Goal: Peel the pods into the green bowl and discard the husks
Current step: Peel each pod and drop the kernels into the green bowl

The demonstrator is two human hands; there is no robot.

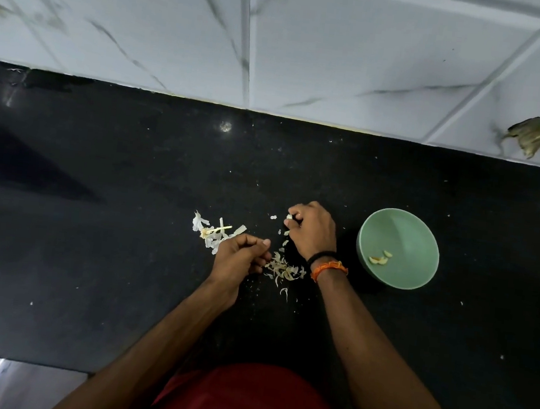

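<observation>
Seen from above on a black tabletop (90, 252): garlic peeling under way. Right hand (312, 232) curled around a small pale pod (289, 218), fingers (294, 211) pinched on it at the hand's far-left edge, just off the surface. Left hand (239, 257) loosely fisted beside a heap of husks (283, 270), thumb pressed against the curled fingers; whether any scrap is held there cannot be told. A second scatter of papery husks and stem (214, 230) lying just beyond the left knuckles. Green bowl (425, 234) standing to the right of the right hand, near but apart, three peeled cloves (380, 258) resting in its near side.

The relation that matters: pod sits on the side of the right hand facing away from the bowl, so a clove freed there has to cross over the hand's own width rightward to reach the rim. Right hand plainly the nearer one for that drop; left hand better placed for gathering the skins between the two wrists. Pod's long axis too small to read. Judged about midway, with few cloves in the bowl and husks not yet cleared.
</observation>
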